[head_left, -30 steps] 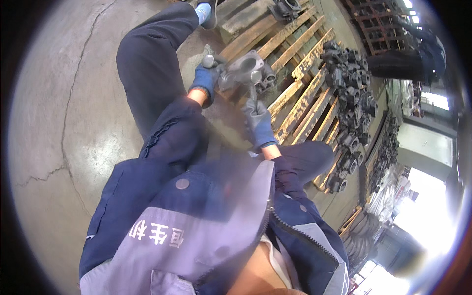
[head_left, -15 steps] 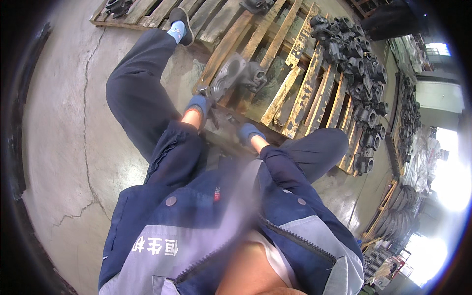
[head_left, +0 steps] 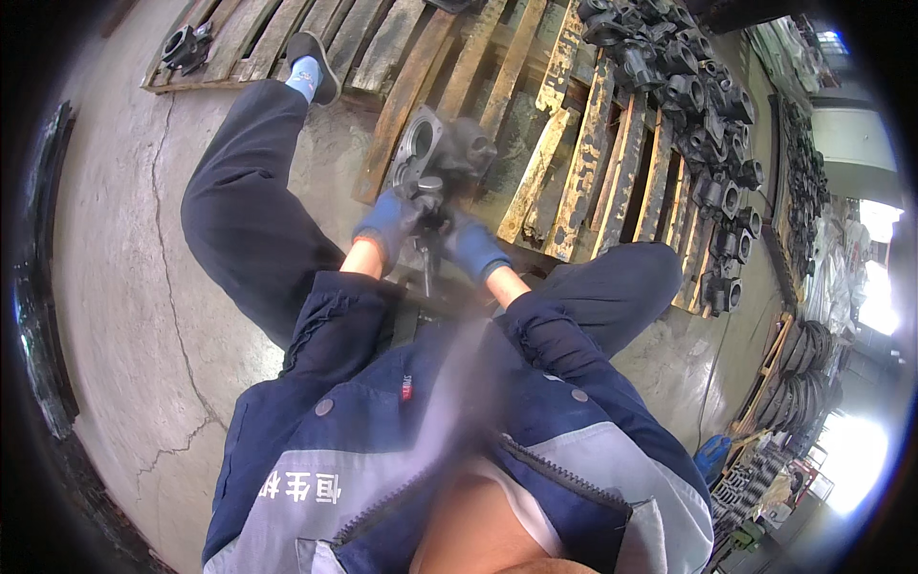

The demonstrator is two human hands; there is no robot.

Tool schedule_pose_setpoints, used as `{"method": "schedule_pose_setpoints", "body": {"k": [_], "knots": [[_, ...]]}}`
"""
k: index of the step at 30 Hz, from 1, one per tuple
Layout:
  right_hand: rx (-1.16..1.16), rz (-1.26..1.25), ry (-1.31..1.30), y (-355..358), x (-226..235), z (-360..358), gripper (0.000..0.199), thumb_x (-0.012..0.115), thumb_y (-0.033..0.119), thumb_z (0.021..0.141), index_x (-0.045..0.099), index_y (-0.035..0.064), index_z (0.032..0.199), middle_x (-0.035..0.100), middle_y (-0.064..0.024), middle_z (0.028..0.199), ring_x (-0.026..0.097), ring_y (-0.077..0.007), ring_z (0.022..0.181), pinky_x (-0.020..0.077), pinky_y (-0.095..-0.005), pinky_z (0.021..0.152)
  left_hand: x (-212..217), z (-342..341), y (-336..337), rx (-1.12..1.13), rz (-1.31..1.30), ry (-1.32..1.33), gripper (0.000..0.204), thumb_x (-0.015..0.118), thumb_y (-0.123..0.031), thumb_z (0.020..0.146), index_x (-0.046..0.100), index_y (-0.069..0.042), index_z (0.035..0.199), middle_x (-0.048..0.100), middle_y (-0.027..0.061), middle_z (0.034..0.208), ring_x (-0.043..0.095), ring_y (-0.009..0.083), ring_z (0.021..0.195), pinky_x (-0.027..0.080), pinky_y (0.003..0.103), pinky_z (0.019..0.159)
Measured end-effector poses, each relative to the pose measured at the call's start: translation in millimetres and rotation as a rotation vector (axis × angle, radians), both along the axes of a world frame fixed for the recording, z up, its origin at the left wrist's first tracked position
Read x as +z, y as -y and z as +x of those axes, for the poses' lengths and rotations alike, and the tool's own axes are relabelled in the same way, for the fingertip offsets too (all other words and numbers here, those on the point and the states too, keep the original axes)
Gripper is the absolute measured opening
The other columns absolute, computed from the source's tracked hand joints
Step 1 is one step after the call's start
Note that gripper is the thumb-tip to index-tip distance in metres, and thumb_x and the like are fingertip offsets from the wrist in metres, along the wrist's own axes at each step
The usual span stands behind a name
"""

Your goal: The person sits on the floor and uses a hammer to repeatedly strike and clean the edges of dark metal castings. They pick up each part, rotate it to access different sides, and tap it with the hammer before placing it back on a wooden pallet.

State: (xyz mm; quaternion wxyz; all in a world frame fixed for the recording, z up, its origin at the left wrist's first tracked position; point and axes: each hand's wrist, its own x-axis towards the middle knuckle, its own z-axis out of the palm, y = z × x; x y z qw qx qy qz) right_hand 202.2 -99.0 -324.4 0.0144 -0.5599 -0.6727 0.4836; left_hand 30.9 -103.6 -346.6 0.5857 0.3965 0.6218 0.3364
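Note:
My left hand [head_left: 387, 227], in a blue glove, is closed round a metal tool [head_left: 427, 270] with a round head and a thin rod hanging toward me. From the other side my right hand [head_left: 469, 247], also gloved in blue, has its fingers curled against the tool's dark middle; its exact grip is blurred. Just beyond both hands, a grey metal casting [head_left: 421, 143] with a large round bore and flange sits at the near edge of a wooden pallet [head_left: 564, 182]. The tool's head overlaps the casting's near end; whether they touch, I cannot tell.
Many dark castings [head_left: 684, 91] are heaped on the pallet's right side. A second pallet [head_left: 253, 38] at the far left carries another casting [head_left: 186, 48]. My legs straddle the work, with my left foot [head_left: 314, 69] beside the pallets. Cracked concrete floor [head_left: 115, 287] lies to the left.
My hands have come together at the tool; the right one moved in from the right. The rod now hangs between them. The view has shifted slightly.

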Motion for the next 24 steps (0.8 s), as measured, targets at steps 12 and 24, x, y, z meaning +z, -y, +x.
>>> {"method": "schedule_pose_setpoints", "body": {"k": [12,24], "knots": [[-0.755,-0.512,-0.172,16,-34,2,0.028,0.053,0.032,0.096,0.068,0.0106,0.107,0.069,-0.0094,0.096,0.069,-0.0216,0.091,0.0554,-0.0341,0.069,24,3,-48,0.004,0.304,-0.704,0.051,0.080,-0.015,0.084,0.059,0.002,0.127,0.069,0.0135,0.113,0.064,0.0187,0.099,0.054,0.032,0.086],[0.077,-0.391,0.355,43,-97,36,0.039,0.063,0.035,0.085,0.073,0.0090,0.112,0.068,-0.0186,0.120,0.065,-0.0381,0.112,0.0518,-0.0462,0.095,-6,12,-64,0.159,0.182,-0.184,0.047,0.064,-0.033,0.096,0.061,-0.002,0.130,0.070,0.0164,0.118,0.066,0.0284,0.102,0.049,0.038,0.089]]}}
